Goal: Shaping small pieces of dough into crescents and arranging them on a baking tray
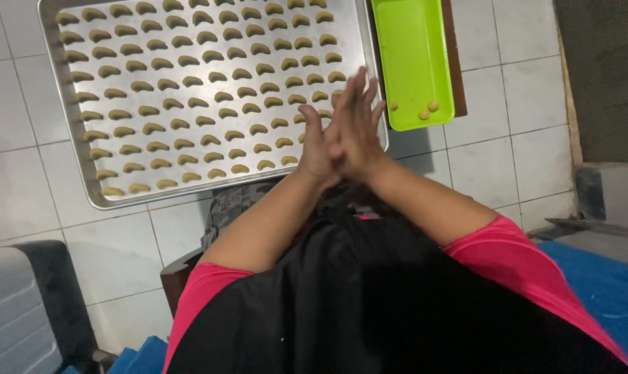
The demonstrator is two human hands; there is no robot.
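We are looking down at our two hands, pressed palm against palm over the near right corner of the metal baking tray [64, 149]. The left hand [319, 147] is lying slightly below and to the left; the right hand [355, 118] is crossing it with fingers stretched up and away from us. Both grips are flattened rather than curled, and whatever may be lying between the palms is hidden, so we cannot tell whether a piece of dough is being held there. The tray is resting on the tiled floor [494, 76] and is carrying rows of small crescent-shaped dough pieces [189, 104], each lying with its long axis roughly across the tray and its curve bowing away from us. The rows are running close to the right edge, and the hands are covering the last places in the near right corner. Just right of the hands, a bright green plastic tray [411, 41] is lying with its long axis running away from us, holding three small dough balls [425, 111] at its near end. These balls are lying just beside the right hand's fingertips, so the right hand is the nearer of the two.
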